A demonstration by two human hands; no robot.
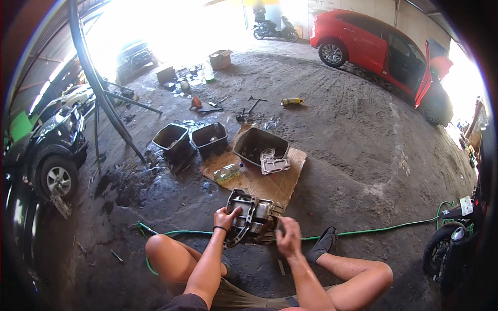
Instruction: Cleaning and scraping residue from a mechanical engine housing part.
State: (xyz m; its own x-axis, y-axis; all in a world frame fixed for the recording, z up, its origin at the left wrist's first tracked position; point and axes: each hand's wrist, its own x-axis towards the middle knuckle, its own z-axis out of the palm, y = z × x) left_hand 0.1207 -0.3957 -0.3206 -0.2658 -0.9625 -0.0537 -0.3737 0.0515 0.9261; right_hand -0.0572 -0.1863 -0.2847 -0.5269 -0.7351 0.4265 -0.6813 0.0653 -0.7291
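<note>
My left hand [226, 218] grips the left side of a ribbed metal engine casing [251, 213], thumb on top. The casing is tilted between my knees, over the near end of a flattened cardboard sheet [292, 174]. At its right end is my right hand [289, 236], fingers loosely bent and thumb apart, with no object visible in it. Whether its fingertips touch the casing I cannot tell. Beyond the casing, a clear plastic bottle [227, 172] lies on the cardboard. A flat silver metal part [274, 161] rests on the near rim of a black tub [261, 139].
Two more dark tubs [170, 136] [209, 138] stand to the left. A green hose [363, 230] crosses the floor behind my hands. Farther off lie a yellow-and-black tube [292, 101], a T-handled tool [255, 103] and an orange funnel [195, 102]. A red car [358, 39] stands far right.
</note>
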